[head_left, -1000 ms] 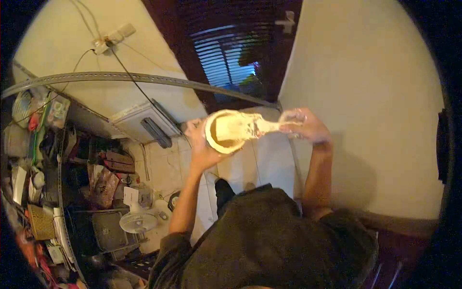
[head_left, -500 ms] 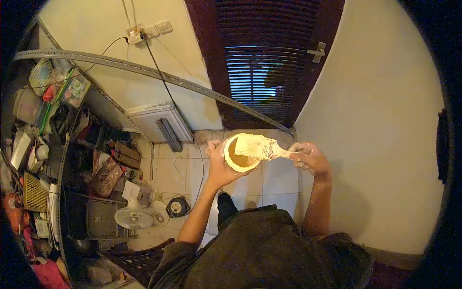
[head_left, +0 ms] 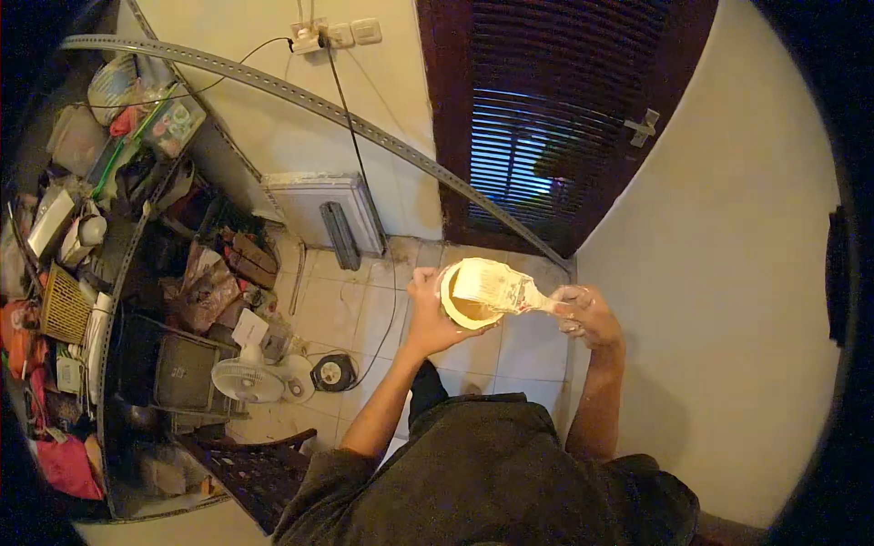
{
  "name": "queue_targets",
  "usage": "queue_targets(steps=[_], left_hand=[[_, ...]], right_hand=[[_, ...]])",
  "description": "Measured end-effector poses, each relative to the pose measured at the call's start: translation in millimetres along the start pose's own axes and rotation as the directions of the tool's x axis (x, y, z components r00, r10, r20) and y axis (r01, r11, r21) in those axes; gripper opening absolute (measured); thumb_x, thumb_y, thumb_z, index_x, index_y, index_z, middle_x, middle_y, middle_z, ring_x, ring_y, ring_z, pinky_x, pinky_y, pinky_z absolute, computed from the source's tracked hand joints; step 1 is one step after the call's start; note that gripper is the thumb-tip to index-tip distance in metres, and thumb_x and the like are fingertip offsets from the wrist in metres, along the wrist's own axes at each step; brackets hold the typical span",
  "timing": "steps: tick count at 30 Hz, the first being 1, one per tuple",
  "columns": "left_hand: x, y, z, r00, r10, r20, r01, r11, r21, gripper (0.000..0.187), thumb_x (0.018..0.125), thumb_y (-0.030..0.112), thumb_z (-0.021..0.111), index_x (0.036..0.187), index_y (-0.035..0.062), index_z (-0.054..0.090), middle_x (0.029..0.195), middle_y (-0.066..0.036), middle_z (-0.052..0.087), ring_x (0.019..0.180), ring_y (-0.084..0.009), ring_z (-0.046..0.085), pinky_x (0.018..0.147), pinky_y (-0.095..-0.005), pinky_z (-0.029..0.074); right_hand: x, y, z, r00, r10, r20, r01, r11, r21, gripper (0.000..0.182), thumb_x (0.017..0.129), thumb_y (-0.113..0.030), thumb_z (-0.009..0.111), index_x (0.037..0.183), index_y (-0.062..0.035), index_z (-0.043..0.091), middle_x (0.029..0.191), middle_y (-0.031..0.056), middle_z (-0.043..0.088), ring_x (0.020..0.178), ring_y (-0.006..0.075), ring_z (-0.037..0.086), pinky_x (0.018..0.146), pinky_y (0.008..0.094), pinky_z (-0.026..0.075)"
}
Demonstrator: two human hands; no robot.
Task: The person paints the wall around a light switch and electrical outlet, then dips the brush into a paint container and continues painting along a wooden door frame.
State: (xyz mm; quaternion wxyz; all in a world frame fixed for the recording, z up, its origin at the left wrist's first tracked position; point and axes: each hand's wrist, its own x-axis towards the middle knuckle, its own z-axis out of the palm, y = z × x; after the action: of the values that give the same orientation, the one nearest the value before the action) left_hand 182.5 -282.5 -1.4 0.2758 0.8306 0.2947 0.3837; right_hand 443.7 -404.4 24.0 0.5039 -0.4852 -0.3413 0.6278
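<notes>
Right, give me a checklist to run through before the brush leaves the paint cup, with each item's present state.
1. Left hand has a firm hold on the paint cup: ok, fingers wrap its side.
2. Right hand grips the brush by the handle: ok.
3. Bristles are over the cup opening, so drips fall inside: ok.
4. Cup is held level: cannot tell, it appears tipped toward the camera.
5. Amount of paint left in the cup: cannot tell, the brush covers much of the opening.
6. Floor below is free of things: not ok, a black cable runs across the tiles, with a white fan nearby.
</notes>
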Motion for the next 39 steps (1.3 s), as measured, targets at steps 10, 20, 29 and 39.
queue_targets(steps=[10,20,29,39], left_hand=[[1.0,3.9,6.7,0.994,-0.036,-0.099,0.028,0.997,-0.078,0.078,0.051,0.043,0.089,0.118,0.0108,0.063,0.108,-0.004,0.063,0.103,-0.0261,0.041,0.092,-0.0425,0.029],[-0.7,-1.9,7.4,0.995,-0.020,-0.093,0.013,0.997,-0.076,0.079,0.052,0.044,0.089,0.118,0.0091,0.062,0.110,-0.004,0.062,0.105,-0.0266,0.041,0.094,-0.0424,0.029],[-17.0,-9.1,6.8,0.990,-0.083,-0.113,0.073,0.993,-0.095,0.082,0.051,0.040,0.091,0.119,0.0063,0.062,0.112,-0.006,0.063,0.105,-0.0292,0.043,0.093,-0.0422,0.035],[-43.7,-64.3,44.0,0.972,-0.060,-0.229,0.059,0.998,-0.012,0.078,0.051,0.032,0.094,0.115,0.0021,0.061,0.108,-0.012,0.058,0.103,-0.0298,0.046,0.090,-0.0425,0.041]], right_hand=[[6.3,9.6,-4.1,1.000,0.004,0.030,-0.004,1.000,0.013,0.014,0.085,-0.015,0.071,0.092,-0.0043,0.064,0.062,-0.0073,0.044,0.049,0.0025,0.037,0.041,0.0202,0.021],[7.6,16.3,-4.6,0.999,0.030,0.011,-0.031,0.999,0.043,0.011,0.086,-0.012,0.069,0.091,-0.0043,0.063,0.060,-0.0070,0.043,0.047,0.0025,0.036,0.040,0.0193,0.020],[21.4,47.3,-12.5,0.998,0.000,0.064,-0.016,0.967,0.254,0.012,0.090,-0.015,0.065,0.092,-0.0039,0.060,0.063,-0.0051,0.046,0.047,0.0012,0.037,0.036,0.0174,0.022],[98.0,79.6,-42.0,0.968,-0.249,0.000,0.239,0.926,0.294,0.012,0.092,-0.021,0.062,0.093,-0.0097,0.058,0.067,-0.0039,0.050,0.050,0.0012,0.040,0.039,0.0161,0.026]])
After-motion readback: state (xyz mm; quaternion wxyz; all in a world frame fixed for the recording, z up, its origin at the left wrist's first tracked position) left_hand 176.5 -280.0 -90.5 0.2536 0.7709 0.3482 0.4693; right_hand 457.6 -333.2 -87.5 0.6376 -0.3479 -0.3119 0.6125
